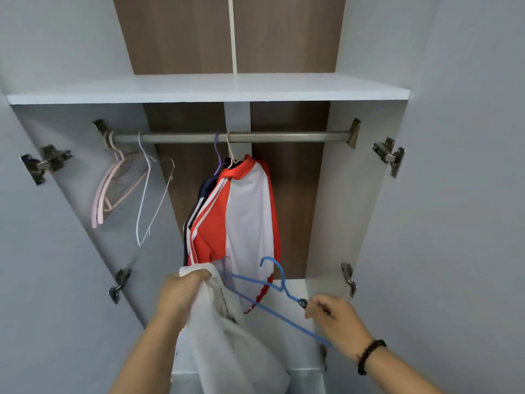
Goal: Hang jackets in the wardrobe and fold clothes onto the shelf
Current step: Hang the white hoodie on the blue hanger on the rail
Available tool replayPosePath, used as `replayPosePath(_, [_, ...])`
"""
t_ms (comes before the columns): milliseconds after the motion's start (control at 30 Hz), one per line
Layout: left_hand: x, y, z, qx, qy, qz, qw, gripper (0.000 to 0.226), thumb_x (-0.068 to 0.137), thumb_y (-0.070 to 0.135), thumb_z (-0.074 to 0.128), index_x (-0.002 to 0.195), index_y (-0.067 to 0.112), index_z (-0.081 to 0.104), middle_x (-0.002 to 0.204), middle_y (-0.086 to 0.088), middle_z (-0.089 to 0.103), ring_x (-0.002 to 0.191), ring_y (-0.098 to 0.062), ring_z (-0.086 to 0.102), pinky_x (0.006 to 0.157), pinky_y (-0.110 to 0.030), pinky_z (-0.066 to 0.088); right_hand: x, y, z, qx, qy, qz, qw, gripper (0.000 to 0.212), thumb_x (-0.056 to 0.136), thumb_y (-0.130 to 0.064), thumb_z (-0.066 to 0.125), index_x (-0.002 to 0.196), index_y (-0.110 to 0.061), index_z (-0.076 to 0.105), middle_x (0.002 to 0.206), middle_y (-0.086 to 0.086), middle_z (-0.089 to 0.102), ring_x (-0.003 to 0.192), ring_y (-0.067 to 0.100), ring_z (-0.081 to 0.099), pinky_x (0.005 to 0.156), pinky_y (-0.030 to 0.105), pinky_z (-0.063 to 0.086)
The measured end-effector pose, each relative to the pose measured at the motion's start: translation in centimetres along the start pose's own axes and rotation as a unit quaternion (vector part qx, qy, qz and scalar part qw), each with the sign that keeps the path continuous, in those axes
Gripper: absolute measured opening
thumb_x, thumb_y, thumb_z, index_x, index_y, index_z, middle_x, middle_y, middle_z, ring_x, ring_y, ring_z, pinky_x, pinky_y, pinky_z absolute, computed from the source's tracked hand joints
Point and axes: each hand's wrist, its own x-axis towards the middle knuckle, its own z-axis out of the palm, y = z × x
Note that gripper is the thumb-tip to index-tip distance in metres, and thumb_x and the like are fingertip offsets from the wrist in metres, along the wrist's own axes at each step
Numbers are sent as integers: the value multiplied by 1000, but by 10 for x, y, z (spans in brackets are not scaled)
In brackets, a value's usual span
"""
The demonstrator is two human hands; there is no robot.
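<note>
The metal hanging rail [227,137] runs left to right beneath the flat wardrobe shelf [207,88]. Empty wire and plastic hangers [125,183] hang at its left end. The red-and-white sports jacket [241,211] hangs at centre, with the dark striped jacket [199,206] just beside it on the left.

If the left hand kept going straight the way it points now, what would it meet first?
Probably the hem of the red and white jacket hanging just above the left hand, which grips a white garment. Depth is unclear; it might pass in front.
</note>
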Motion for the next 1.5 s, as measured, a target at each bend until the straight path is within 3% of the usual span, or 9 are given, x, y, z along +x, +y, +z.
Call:
replayPosePath(167, [-9,-21,-34,-15,23,-24,999,34,51,36,73,72,16,54,75,-2,59,68,-20,56,66,-31,45,-33,-9,9,33,-32,49,998,35,95,-1,45,75,-22,64,59,-7,55,50,6,51,49,19,41])
replayPosePath(267, [-7,-35,-59,-1,35,-19,999,26,69,28,75,70,16,52,81,-7,59,70,-24,54,75,-34,43,-43,-17,10,-27,-55,48,997,48,88,15,33,106,-16,65,97,3,58,74,7,58,65,9,43])
replayPosePath(367, [-5,-46,-93,24,25,-18,999,14,81,12,69,75,10,57,79,-9,61,70,-25,58,64,-32,44,-51,-28,27,-97,-71,48,992,36,93,-1,49,120,-23,57,99,1,55,83,6,52,75,7,39])
replayPosePath(500, [-14,-56,-154,70,6,3,998,11,75,14,73,77,7,64,82,-13,68,72,-26,62,60,-30,43,-68,-53,72,-148,-83,24,985,13,96,-31,54,104,-36,62,69,-8,54,58,2,46,58,15,37])
replayPosePath(667, [-25,-65,-216,150,7,49,987,14,75,17,75,72,10,64,77,-7,66,71,-23,61,62,-29,43,-106,-100,118,-84,-91,6,992,19,98,-19,50,85,-14,63,68,-4,60,51,0,50,55,13,39])
replayPosePath(967, [-42,-87,-288,173,17,89,981,17,80,16,71,66,11,64,66,-1,63,66,-17,61,57,-25,44,-158,-157,164,-129,-77,-78,986,21,94,-36,55,73,-32,54,53,-7,46,48,6,40,50,17,35])
replayPosePath(1200, [-53,-91,-314,188,10,93,978,21,80,13,70,60,17,65,65,3,65,70,-18,62,59,-27,43,-164,-184,180,-145,-93,-79,982,28,93,-43,54,78,-21,63,66,6,59,53,9,45,59,33,48])
replayPosePath(1367, [-78,-85,-301,227,-59,109,966,15,81,16,68,80,1,74,82,-13,72,76,-25,66,67,-29,50,-167,-194,202,-233,-62,-99,966,28,95,-46,48,87,-24,62,63,-9,52,58,10,52,50,17,36])
replayPosePath(1500, [-107,-69,-286,247,-87,164,951,20,80,17,70,84,-3,70,75,-13,66,69,-21,59,58,-24,45,-172,-190,224,-266,-55,-89,958,27,97,-43,45,90,-22,60,72,-6,55,63,13,54,53,22,42])
